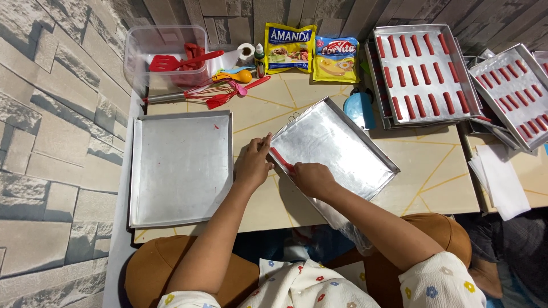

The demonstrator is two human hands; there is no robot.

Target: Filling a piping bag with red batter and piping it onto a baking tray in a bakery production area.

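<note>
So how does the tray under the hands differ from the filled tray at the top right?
The tray under the hands holds one red strip, at its near-left edge; the filled tray holds three rows of them. The first lies flat and skewed on the table; the second rests on other trays. The left hand and right hand touch only the first. Both are rectangular, shallow metal.

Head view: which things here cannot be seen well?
- Red strip on the tilted tray: both hands cover its ends.
- Right hand: its grip is hidden under the knuckles.
- Far-right tray: cut off by the picture edge.
- Red tools in the tub: blurred by its wall.
</note>
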